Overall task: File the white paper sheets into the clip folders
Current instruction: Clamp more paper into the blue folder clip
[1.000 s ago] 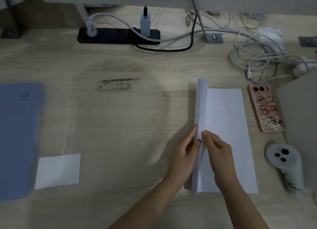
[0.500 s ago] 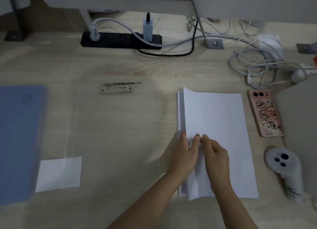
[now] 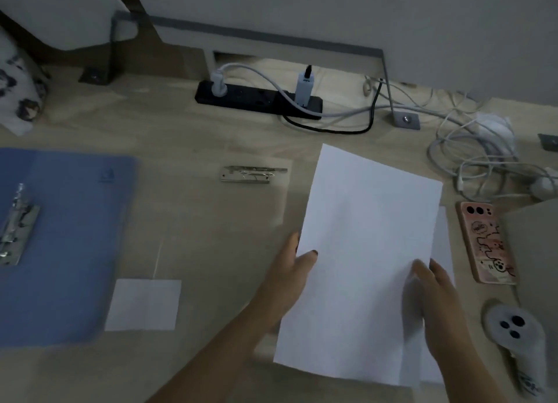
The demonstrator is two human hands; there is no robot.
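1. At the left edge of the frame, a blue plastic clip folder (image 3: 66, 251) lies open and flat on the pale wooden bench (image 3: 205, 239). A silver metal clip (image 3: 16, 230) is fixed near its left side.
2. Just right of the folder's lower corner lies a small white paper slip (image 3: 145, 304). Higher up, near the centre, sit a loose silver clip bar (image 3: 250, 173) and a black power strip (image 3: 259, 99).
3. The left hand (image 3: 291, 277) pinches the left edge of a white paper sheet (image 3: 362, 251), thumb on top.
4. That sheet is right of centre, tilted, and held over a white paper stack (image 3: 442, 251) whose edge shows at its right.
5. The right hand (image 3: 437, 300) grips the sheet's right edge, so the hands are apart, one on each side.
6. At the far right lie a pink phone (image 3: 486, 242), a white controller (image 3: 513, 327) and tangled white cables (image 3: 471, 161).
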